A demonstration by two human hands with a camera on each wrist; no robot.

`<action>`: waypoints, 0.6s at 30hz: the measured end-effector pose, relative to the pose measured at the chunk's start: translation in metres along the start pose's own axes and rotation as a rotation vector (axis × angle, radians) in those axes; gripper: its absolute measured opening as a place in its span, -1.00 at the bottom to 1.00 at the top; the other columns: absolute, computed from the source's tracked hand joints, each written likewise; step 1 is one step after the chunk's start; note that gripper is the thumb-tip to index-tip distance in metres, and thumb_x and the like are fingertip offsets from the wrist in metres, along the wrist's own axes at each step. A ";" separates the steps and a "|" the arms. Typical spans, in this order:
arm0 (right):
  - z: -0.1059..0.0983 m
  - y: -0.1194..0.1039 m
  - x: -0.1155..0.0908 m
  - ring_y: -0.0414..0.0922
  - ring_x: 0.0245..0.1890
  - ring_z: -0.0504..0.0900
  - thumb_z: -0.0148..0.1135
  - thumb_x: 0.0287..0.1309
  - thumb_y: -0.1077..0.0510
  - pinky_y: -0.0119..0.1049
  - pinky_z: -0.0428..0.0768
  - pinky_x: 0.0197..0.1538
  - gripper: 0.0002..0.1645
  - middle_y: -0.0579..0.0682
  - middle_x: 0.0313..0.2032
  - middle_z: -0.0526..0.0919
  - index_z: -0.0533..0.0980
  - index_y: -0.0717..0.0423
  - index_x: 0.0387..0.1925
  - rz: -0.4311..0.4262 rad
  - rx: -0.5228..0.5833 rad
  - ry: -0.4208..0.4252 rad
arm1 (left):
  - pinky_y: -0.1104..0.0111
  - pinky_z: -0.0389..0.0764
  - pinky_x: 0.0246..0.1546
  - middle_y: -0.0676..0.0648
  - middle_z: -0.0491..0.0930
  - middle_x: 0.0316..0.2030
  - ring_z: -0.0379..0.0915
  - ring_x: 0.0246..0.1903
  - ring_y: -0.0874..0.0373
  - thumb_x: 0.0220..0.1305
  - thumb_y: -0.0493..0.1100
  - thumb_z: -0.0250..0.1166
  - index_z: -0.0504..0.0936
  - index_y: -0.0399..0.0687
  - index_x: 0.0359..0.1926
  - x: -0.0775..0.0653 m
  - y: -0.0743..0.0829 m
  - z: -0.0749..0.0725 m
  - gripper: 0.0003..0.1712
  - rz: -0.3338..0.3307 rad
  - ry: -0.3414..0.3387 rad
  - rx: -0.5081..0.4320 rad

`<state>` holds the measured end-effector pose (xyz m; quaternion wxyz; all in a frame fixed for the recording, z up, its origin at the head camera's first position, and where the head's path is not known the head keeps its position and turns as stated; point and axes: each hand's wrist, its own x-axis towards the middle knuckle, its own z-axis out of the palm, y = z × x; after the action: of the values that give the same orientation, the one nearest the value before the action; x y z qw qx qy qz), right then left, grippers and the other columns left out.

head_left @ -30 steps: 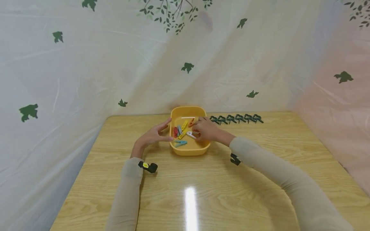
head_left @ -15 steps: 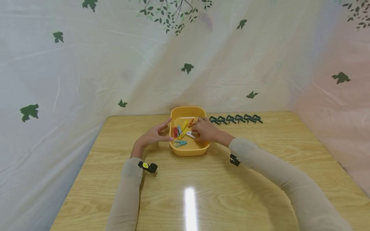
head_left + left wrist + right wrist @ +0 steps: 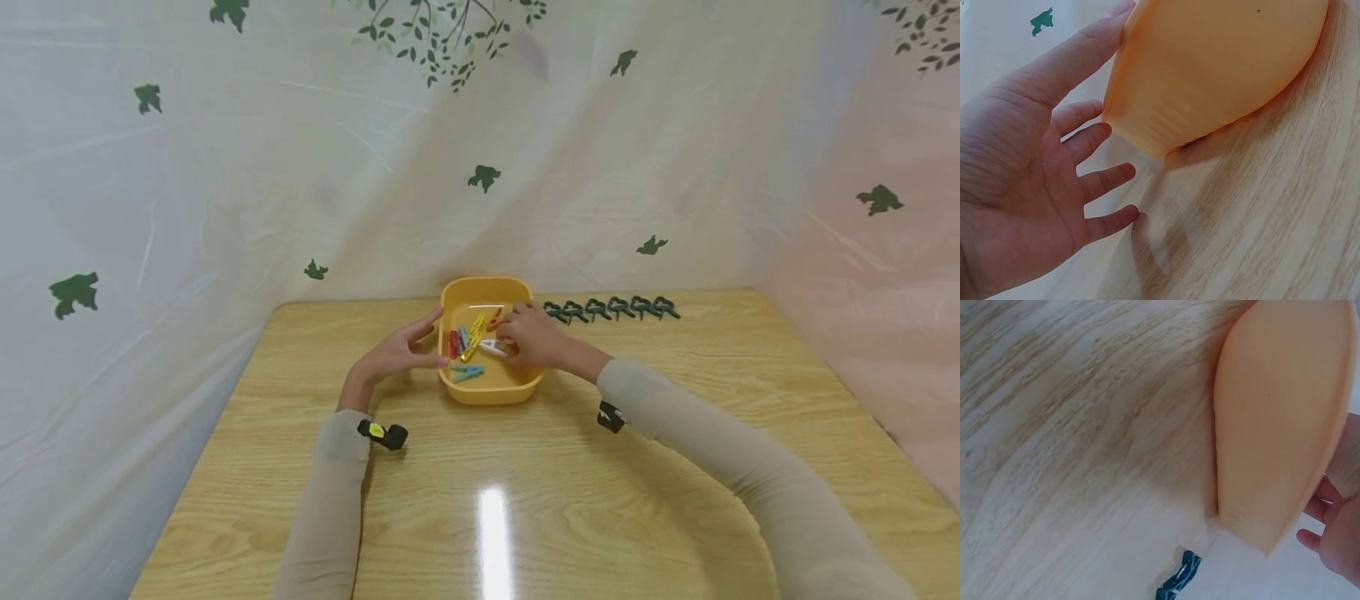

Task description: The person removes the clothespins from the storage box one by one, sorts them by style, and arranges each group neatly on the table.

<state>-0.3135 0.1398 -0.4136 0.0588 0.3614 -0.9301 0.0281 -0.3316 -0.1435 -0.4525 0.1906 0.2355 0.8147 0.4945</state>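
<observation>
A yellow plastic tub point(image 3: 491, 397) stands at the back of the table, with several coloured clothespins in it. My right hand point(image 3: 534, 335) reaches over its right side, fingers curled at a white clothespin point(image 3: 491, 347) whose other end they hide. Left of that lie yellow clothespins point(image 3: 473, 340), grey ones point(image 3: 464, 337) and a red one point(image 3: 453, 344); a light-blue one point(image 3: 468, 372) lies nearer the front, an orange-red one point(image 3: 495, 317) behind. My left hand point(image 3: 397, 350) touches the tub's left rim with thumb and fingers spread; in the left wrist view the lower fingers point past the wall.
Right of the tub, a row of several dark green spring clamps point(image 3: 596, 310) lies along the table's back edge. A printed cloth point(image 3: 405, 208) hangs behind the wooden table point(image 3: 420, 500). Both wrists wear small black cameras.
The white clothespin has shifted slightly left with my right fingers, toward the yellow ones. The yellow clothespins now lie more in line. My left hand keeps its place at the rim.
</observation>
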 end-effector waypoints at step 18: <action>-0.041 0.029 -0.032 -0.02 -0.15 0.41 0.41 -0.06 0.01 0.17 0.25 0.15 -0.64 0.00 -0.24 0.63 0.64 0.04 -0.18 0.086 0.083 0.138 | -0.08 -0.01 0.38 0.14 -0.18 0.47 -0.19 0.44 -0.08 0.08 0.03 0.40 -0.13 0.27 0.47 0.000 0.007 -0.001 0.10 -0.026 -0.034 0.022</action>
<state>-0.3062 0.1869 -0.3776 0.1065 0.3206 -0.9365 0.0941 -0.3306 -0.1419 -0.4456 0.2080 0.2354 0.8196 0.4791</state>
